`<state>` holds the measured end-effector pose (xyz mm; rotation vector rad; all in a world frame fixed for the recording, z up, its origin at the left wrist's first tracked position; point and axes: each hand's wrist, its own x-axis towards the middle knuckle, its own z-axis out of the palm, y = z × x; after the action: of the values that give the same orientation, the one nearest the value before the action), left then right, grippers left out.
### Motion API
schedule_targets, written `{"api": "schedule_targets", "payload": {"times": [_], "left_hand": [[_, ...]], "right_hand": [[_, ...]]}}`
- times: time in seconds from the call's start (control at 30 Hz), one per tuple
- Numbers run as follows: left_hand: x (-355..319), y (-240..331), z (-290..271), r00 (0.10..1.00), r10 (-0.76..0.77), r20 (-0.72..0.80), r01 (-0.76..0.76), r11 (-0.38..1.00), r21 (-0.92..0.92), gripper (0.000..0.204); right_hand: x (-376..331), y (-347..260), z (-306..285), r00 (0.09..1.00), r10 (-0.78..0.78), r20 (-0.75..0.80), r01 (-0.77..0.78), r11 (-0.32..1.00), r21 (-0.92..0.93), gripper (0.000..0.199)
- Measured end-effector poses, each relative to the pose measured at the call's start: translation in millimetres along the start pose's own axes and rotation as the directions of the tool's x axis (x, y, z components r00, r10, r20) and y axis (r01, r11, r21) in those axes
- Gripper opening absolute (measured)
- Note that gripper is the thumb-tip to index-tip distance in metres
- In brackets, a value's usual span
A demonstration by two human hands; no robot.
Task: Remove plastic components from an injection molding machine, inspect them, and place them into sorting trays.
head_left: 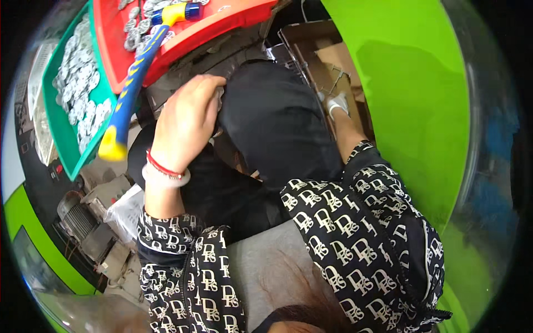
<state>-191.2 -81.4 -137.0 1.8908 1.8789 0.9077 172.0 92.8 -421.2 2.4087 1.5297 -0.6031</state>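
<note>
Black cloth (272,122) over the lap, draped in a dark mound at mid-frame and taken here as the landmark. Left hand (186,119) at the cloth's left edge, fingers curled down over the fold and touching it; whether truly pinching a bit of pale stuff at the fingertips, cannot tell. Red cord and pale bangle (164,175) round that wrist, just below the hand. Right hand (336,104) beyond the cloth's right edge, in a white glove, reaching down toward a brown cardboard box (327,61); fingers mostly hidden, so spread or closed cannot be told, nor anything held. Patterned black-and-white sleeves (355,222) below the cloth, running up from the lower edge to both wrists. Up and left of the cloth, a red tray (222,22) with small silvery metal pieces lying in it, and further left a green tray (61,139) heaped with more of the same pieces (80,83). Blue-and-yellow handled tool (136,72) slanting across both trays' rims, yellow tip lowest, well left of the left hand and not touched by it. Bright green panel (411,83) to the right of the cloth, curving with the lens. Grey machine parts (83,222) and a clear plastic bag (125,211) lower left of the cloth, near the left sleeve.
</note>
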Motion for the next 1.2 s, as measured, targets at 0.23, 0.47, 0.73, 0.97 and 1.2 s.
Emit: {"api": "schedule_targets", "payload": {"times": [0.23, 0.47, 0.73, 0.97, 1.2], "left_hand": [[10, -9, 23, 0.97, -0.083, 0.227, 0.061, 0.993, 0.102, 0.036], [-3, -16, 23, 0.971, -0.061, 0.232, 0.037, 0.994, 0.104, 0.035], [-12, -47, 52, 0.983, -0.112, 0.148, 0.085, 0.981, 0.176, 0.027], [14, -71, 63, 0.959, -0.232, 0.163, 0.208, 0.966, 0.151, 0.029], [14, -65, 65, 0.968, -0.191, 0.165, 0.156, 0.966, 0.207, 0.039]], "right_hand": [[42, -6, 12, 0.986, -0.167, 0.002, 0.153, 0.909, 0.389, 0.044], [6, -12, 4, 0.94, -0.152, -0.306, 0.201, 0.97, 0.136, 0.029], [-76, -27, -30, 0.835, -0.51, -0.207, 0.525, 0.851, 0.02, 0.02], [-86, 93, -86, 0.492, -0.87, -0.042, 0.836, 0.458, 0.301, 0.02], [-126, 407, 4, 0.756, -0.173, 0.631, 0.401, 0.885, -0.238, 0.032]]}}
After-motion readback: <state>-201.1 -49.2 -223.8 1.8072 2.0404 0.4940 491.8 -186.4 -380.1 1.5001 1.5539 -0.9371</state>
